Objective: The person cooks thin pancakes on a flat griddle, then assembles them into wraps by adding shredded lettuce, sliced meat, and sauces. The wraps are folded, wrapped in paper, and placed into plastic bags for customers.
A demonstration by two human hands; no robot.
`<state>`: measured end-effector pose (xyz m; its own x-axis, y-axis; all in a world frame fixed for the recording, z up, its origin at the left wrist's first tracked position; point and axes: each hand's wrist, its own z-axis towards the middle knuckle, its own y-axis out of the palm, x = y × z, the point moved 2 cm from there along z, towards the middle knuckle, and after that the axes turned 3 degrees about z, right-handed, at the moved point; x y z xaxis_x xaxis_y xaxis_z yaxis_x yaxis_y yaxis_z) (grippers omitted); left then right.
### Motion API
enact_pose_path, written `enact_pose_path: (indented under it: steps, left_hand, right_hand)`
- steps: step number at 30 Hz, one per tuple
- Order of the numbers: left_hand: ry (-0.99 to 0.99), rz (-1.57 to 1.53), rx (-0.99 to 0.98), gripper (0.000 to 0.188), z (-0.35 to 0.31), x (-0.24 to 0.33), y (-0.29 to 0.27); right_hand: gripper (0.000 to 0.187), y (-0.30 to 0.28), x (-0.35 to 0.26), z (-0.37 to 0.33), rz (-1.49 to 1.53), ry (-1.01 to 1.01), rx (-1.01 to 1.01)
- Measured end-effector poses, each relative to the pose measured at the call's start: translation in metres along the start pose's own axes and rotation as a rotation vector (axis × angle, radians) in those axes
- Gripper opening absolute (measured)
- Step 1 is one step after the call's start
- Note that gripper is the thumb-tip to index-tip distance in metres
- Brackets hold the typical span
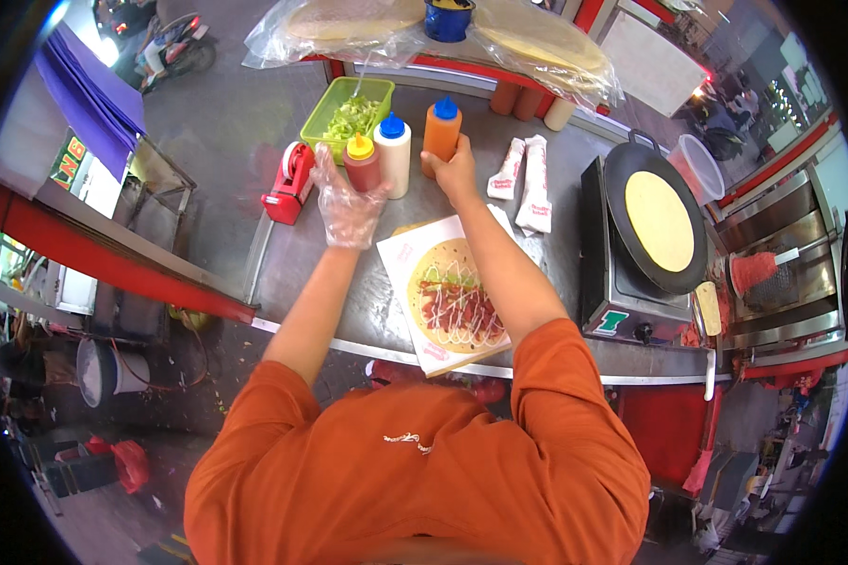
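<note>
My left hand (pixel 350 209), in a clear plastic glove, is open with thumb and fingers spread at either side of a red sauce bottle (pixel 361 168) with a yellow cap. Right beside that bottle stands a white sauce bottle (pixel 393 160) with a blue cap. My bare right hand (pixel 454 172) is closed around an orange sauce bottle (pixel 442 130), upright with its blue cap on top. Below my hands, a flatbread (pixel 443 259) lies on white paper (pixel 400 268) over a board, topped with greens, reddish strips and white sauce lines. My right forearm crosses the paper's corner.
A red tape dispenser (pixel 290 184) and a green tub (pixel 322 115) of chopped greens stand at left. Two wrapped rolls (pixel 534 188) lie right of centre. A black pan (pixel 631 240) with a pale flatbread (pixel 660 221) sits on a stove (pixel 622 318). Bagged flatbreads (pixel 542 47) rest on the far shelf.
</note>
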<state>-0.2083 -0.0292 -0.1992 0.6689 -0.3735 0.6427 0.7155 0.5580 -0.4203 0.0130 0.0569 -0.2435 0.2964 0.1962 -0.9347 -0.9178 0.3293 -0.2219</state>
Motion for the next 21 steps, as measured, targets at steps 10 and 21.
enact_pose_path:
  steps: [10, 21]
  left_hand:
    - [0.874, -0.728, -0.838, 0.066, -0.031, 0.113, -0.053]
    - [0.271, -0.828, -1.54, 0.044, -0.13, 0.088, -0.104]
  right_hand:
    - [0.056, -0.094, -0.138, -0.211, 1.582, 0.728, -0.134]
    - [0.051, -0.209, -0.11, -0.236, 0.482, 0.037, 0.359]
